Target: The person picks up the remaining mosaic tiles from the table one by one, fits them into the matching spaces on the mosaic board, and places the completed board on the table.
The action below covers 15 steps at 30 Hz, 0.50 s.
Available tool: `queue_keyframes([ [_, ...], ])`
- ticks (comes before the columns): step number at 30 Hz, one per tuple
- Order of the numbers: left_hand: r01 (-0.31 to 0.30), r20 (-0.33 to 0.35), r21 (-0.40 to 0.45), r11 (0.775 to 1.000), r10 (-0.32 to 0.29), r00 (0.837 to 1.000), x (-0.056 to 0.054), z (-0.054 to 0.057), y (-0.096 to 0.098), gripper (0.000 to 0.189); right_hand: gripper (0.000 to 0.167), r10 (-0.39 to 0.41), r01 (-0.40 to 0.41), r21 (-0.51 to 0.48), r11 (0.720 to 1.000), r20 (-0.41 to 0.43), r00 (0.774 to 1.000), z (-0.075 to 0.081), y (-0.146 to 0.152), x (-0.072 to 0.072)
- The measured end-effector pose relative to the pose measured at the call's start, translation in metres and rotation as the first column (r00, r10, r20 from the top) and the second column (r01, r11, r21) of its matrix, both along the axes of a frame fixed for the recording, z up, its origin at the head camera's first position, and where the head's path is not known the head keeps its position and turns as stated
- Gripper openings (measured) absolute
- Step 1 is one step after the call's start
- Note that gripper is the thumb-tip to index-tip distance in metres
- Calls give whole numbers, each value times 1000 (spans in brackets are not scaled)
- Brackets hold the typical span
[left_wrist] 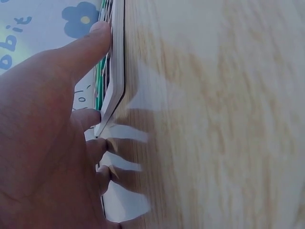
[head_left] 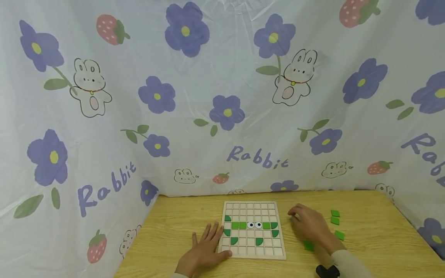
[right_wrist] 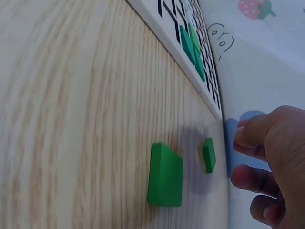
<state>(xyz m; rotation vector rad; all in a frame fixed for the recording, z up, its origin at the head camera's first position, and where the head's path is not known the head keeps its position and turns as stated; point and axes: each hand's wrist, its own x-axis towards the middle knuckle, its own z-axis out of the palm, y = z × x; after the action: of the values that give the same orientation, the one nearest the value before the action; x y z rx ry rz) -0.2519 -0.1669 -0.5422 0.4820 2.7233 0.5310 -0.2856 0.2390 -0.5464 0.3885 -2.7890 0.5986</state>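
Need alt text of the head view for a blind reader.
A person's left hand touches a gridded board holding green pieces and two eye discs; the right hand hovers over the table near loose green tiles, before a rabbit-print backdrop.

Head view's looking evenly lit but kinda flat, sheen showing on the creased white flower-print cloth backdrop (head_left: 222,77). Left wrist's running dimmer, bare left hand (left_wrist: 38,133) throwing finger shadows on the pale wood-grain tabletop (left_wrist: 214,119). Right wrist's showing soft shadow around a thin green square tile (right_wrist: 209,155).
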Motion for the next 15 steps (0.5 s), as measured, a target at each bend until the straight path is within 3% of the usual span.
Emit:
queue_keyframes([
  [15, 6, 3, 18, 1000, -6, 1000, 0, -1, -2, 98, 23, 57, -56, -11, 998, 56, 997, -8, 16, 2],
])
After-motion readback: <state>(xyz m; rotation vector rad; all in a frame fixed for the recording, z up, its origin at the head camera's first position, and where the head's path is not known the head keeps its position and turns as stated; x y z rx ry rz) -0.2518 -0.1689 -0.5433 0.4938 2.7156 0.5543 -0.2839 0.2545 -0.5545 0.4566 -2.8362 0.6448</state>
